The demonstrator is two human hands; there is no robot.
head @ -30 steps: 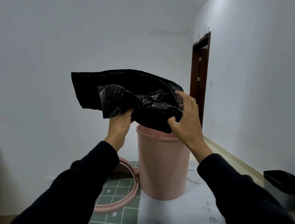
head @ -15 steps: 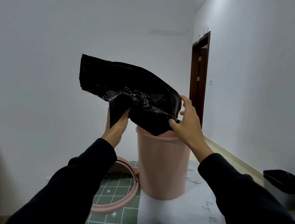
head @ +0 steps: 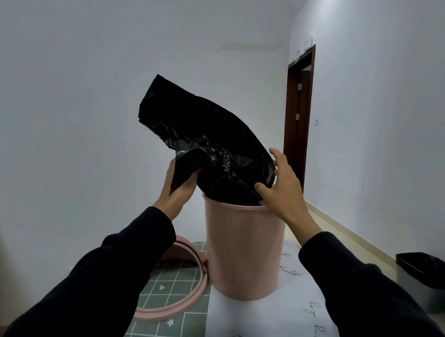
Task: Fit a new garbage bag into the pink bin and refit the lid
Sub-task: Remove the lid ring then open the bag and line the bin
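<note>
Barely begun: black garbage bag [head: 208, 138] clutched in left hand [head: 177, 188], pressed by spread-fingered right hand [head: 283, 187], only dipped into pink bin [head: 242, 249]; rim uncovered, lid ring [head: 190, 284] left on desk [head: 266, 327].

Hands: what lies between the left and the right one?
The bag, bunched up; the left hand grips it and the right hand touches it, above the bin. The head view shows it.
</note>
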